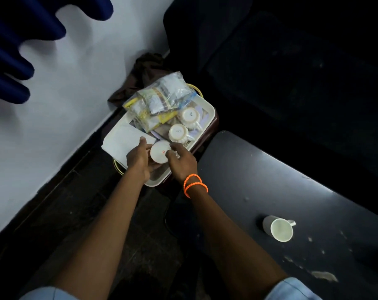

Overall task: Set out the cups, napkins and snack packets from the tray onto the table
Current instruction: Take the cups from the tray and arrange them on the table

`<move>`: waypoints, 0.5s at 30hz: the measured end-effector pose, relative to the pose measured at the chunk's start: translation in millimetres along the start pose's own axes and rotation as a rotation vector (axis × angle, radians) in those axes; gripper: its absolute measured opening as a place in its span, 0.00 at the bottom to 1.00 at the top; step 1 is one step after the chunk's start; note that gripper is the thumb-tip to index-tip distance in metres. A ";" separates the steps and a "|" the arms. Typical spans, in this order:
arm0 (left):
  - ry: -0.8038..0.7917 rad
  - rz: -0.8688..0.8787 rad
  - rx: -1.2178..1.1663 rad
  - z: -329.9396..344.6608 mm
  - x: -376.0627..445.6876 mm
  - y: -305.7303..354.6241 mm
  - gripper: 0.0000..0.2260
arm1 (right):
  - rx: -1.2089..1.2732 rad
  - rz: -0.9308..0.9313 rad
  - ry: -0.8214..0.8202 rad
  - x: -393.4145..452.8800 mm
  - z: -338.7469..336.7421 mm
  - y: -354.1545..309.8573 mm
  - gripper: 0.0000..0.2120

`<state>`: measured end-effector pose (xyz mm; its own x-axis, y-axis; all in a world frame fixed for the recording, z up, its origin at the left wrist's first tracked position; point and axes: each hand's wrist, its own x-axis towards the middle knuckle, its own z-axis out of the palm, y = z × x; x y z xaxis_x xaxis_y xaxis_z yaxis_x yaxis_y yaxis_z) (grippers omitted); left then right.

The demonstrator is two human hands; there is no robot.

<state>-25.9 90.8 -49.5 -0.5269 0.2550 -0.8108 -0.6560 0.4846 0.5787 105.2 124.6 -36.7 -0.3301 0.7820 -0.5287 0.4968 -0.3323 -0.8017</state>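
**Both hands on inverted cup at tray**

Left hand (138,158) and right hand (179,161) have their fingers closed around an upside-down white cup (160,152) at the near end of the tray (207,109). Two inverted cups (179,132), napkins (123,141) and snack packets (157,100) lie farther along. One mug (278,228) lies on the dark surface (259,180), right.

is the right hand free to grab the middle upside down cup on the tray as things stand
Probably not yet: the right hand and left hand are both on the nearest cup. The middle cup sits just beyond, uncovered.
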 end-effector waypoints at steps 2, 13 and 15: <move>-0.008 0.020 -0.032 -5.4 -2.6 -5.1 0.12 | 0.312 0.091 0.047 -7.4 -5.7 4.8 0.12; -0.501 0.060 0.044 3.2 -39.4 -69.4 0.39 | 0.605 0.175 0.090 -44.6 -66.3 62.0 0.20; -0.562 0.147 0.207 15.0 -46.6 -83.6 0.35 | 0.639 0.167 0.167 -54.6 -79.7 80.2 0.13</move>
<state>61.6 51.0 -61.5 -0.2010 0.7063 -0.6788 -0.4500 0.5489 0.7044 227.1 97.3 -49.9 -0.1365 0.7470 -0.6506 -0.0587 -0.6617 -0.7474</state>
